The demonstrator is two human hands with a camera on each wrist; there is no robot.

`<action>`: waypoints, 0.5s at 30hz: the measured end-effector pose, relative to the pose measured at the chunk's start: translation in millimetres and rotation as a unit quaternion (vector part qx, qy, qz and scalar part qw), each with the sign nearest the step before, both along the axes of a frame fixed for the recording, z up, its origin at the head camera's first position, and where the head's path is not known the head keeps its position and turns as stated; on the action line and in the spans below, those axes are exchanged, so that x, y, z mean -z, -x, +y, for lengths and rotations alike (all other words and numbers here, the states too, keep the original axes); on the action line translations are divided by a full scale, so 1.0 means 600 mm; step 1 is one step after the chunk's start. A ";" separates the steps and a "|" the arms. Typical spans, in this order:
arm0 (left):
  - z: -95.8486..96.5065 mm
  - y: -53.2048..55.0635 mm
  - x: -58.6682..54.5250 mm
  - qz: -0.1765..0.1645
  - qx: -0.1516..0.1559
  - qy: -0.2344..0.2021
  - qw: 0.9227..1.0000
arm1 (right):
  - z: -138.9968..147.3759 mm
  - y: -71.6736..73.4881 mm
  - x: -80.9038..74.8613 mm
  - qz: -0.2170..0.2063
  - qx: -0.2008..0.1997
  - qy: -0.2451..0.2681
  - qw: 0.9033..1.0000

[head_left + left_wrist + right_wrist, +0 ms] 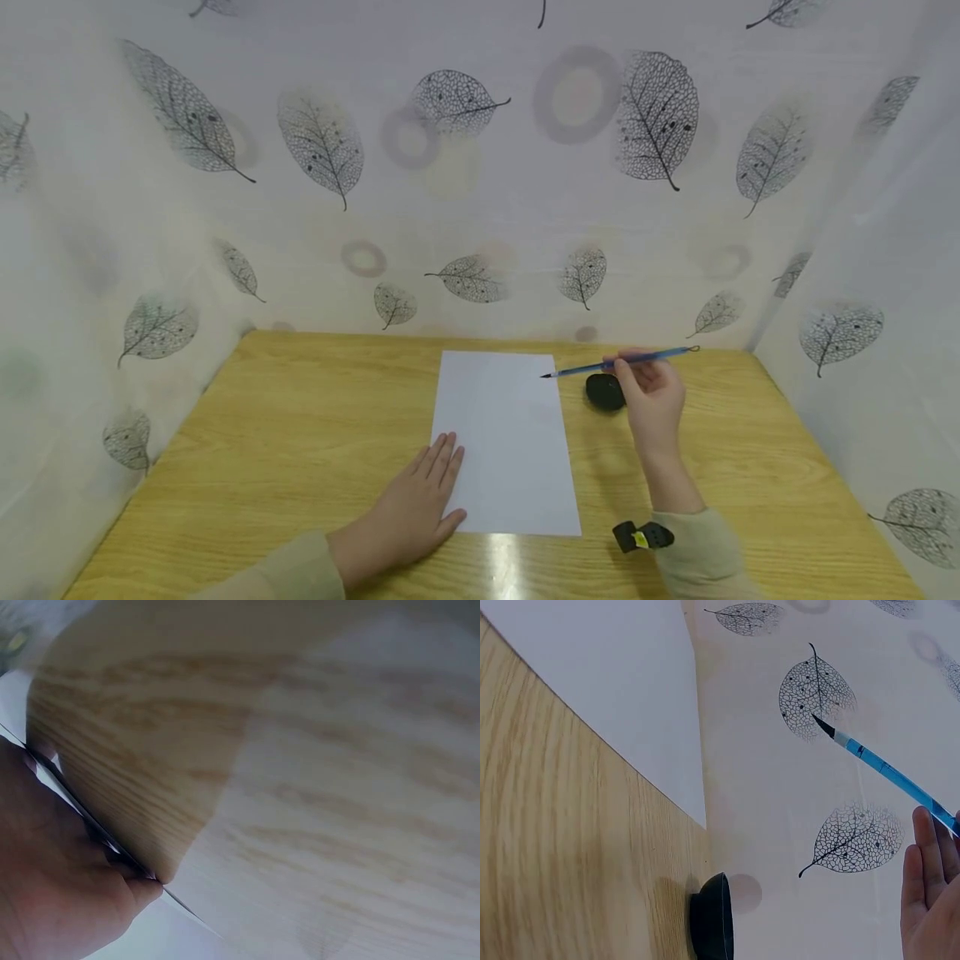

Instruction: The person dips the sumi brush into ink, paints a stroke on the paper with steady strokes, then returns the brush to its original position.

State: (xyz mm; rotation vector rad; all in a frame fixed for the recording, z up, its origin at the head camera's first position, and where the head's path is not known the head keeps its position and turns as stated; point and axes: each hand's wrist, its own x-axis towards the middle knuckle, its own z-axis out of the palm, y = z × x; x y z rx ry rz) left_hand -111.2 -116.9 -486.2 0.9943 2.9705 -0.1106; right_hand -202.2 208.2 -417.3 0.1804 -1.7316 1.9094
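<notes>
A blank white sheet of paper lies upright on the wooden table. My left hand rests flat with straight fingers over its lower left edge; the left wrist view shows that hand at the paper's edge. Above the table on the right, my right hand pinches a blue ink brush by its shaft. The dark bristle tip points left, over the paper's upper right edge. In the right wrist view the brush has black bristles, and the fingers of the right hand lie along its shaft.
A small black dish sits right of the paper, just under the right hand. The wooden table extends to both sides. Pale curtains with leaf prints enclose the back and sides. A black strap is at the right cuff.
</notes>
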 end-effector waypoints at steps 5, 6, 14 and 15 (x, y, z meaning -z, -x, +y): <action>0.000 0.000 0.000 0.005 0.004 -0.007 1.000 | -0.008 0.001 0.004 0.007 -0.009 -0.002 1.000; 0.000 0.000 0.001 0.005 0.003 -0.007 1.000 | -0.010 0.001 0.005 0.008 -0.010 -0.003 1.000; -0.001 -0.001 0.000 0.006 0.002 -0.005 1.000 | -0.020 0.002 0.006 -0.003 -0.015 -0.011 1.000; -0.001 -0.001 0.000 0.007 0.002 -0.006 1.000 | -0.022 0.002 0.007 -0.007 -0.016 -0.009 1.000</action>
